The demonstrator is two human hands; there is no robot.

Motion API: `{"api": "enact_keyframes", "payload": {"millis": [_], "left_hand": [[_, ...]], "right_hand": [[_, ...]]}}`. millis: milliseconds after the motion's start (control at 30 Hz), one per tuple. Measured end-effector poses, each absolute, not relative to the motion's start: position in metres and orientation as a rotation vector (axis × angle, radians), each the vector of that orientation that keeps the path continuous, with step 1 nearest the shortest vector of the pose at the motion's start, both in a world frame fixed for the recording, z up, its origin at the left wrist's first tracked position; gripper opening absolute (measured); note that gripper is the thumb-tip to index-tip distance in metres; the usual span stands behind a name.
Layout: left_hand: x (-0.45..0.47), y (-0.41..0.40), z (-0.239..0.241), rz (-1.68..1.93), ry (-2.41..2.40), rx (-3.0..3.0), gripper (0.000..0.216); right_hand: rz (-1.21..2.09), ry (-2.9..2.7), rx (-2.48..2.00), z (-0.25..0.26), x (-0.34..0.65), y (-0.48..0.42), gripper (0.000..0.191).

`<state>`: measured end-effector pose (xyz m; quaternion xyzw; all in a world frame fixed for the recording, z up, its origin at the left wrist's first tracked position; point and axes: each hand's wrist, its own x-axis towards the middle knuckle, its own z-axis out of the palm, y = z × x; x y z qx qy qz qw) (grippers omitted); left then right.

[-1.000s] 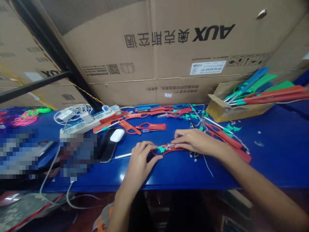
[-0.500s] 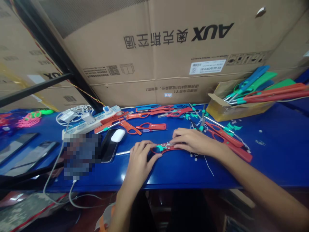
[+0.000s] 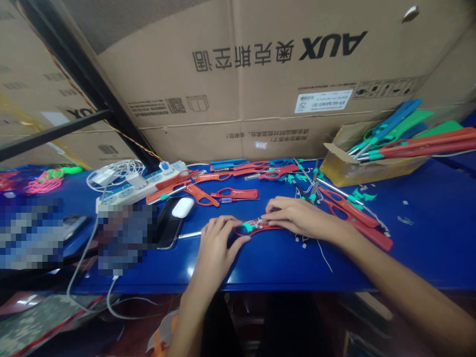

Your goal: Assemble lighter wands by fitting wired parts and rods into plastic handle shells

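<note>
An opened red long-neck lighter (image 3: 268,228) lies on the blue table between my hands, with a green trigger and thin pale wires showing in its half shell. My left hand (image 3: 217,245) grips its left end, thumb below and fingers above; a metal tube pokes out to the left of that hand. Over the other end, my right hand (image 3: 297,215) is closed, fingertips pinching at the inside parts by the wires. Its fingers hide exactly what they pinch. Just right of it are red handle shells (image 3: 355,220) and loose wires with small white ends.
A cardboard box (image 3: 375,171) of colourful lighters stands at the back right. Red and blue lighter parts, a screwdriver (image 3: 228,200) and a power strip (image 3: 143,186) lie along the back. Left are a phone (image 3: 169,228) and a white earbud case (image 3: 183,208). Big cartons wall the rear.
The camera view has shifted slightly. My right fingertips have moved a little at the wires; my left hand keeps its grip on the lighter.
</note>
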<state>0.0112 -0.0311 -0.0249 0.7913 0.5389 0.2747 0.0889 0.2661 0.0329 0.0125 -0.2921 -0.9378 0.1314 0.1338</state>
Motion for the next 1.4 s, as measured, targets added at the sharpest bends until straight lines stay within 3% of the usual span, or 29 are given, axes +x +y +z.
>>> {"api": "enact_keyframes", "payload": {"millis": [300, 467, 800, 1400], "left_hand": [[0.011, -0.029, -0.031, 0.904, 1.535, 2.332, 0.025], [0.012, -0.031, -0.03, 0.849, 1.434, 2.394, 0.041], [0.016, -0.033, -0.024, 0.678, 1.349, 2.548, 0.042], [0.014, -0.032, -0.027, 0.727, 1.336, 2.529, 0.038]], "right_hand": [[0.375, -2.705, -0.827, 0.01, 0.265, 0.033, 0.028], [0.361, -2.706, -0.832, 0.01, 0.264, 0.033, 0.028], [0.361, -2.679, -0.792, 0.006, 0.263, 0.035, 0.031], [0.408, -2.631, -0.779, -0.001, 0.261, 0.036, 0.03]]}}
